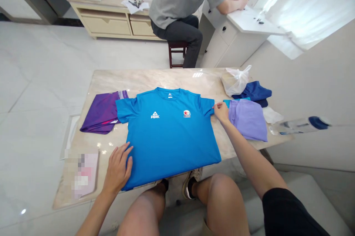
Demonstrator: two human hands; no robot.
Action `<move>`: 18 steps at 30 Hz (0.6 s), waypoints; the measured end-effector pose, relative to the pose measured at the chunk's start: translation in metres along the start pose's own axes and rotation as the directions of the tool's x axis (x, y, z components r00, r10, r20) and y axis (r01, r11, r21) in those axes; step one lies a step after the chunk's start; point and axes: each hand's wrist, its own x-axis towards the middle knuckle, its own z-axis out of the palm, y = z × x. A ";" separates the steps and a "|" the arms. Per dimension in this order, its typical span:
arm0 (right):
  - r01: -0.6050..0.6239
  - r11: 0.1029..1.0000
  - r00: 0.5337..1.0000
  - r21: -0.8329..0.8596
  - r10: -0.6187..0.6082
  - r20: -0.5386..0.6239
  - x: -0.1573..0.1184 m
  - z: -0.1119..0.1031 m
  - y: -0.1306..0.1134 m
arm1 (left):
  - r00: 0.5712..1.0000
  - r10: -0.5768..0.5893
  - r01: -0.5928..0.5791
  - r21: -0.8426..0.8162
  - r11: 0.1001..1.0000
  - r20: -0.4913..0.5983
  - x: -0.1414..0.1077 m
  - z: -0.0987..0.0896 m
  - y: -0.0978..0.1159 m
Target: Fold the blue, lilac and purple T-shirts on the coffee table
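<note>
Shirt: blue PEAK T-shirt lying flat, front up, on the marble counter.
Left grip: open, palm pressed on the lower hem.
Right grip: pinching the sleeve edge.
Beside: purple jersey left, lilac shirt right.

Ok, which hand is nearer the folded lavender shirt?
Right hand, at the sleeve of the blue T-shirt, just beside the lavender shirt. Left hand is away on the T-shirt's other side.

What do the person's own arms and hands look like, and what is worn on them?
The left hand and right hand are bare, with no gloves, rings or watch visible. The right arm comes out of a short black sleeve; the left arm shows no sleeve in view.
</note>
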 end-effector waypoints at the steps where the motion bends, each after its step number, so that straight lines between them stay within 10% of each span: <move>1: -0.013 1.000 1.000 -0.010 0.013 -0.007 0.000 -0.001 -0.001 | 1.000 0.002 -0.002 0.003 1.000 -0.004 0.001 0.001 0.000; 8: -0.196 0.979 0.977 -0.059 0.190 -0.092 -0.003 0.011 -0.024 | 1.000 -0.004 0.004 0.007 1.000 -0.011 0.001 0.002 0.003; 18: 0.033 0.997 0.989 -0.070 -0.043 -0.145 -0.025 -0.021 -0.028 | 0.998 -0.052 0.056 -0.086 0.995 0.048 0.001 0.006 0.003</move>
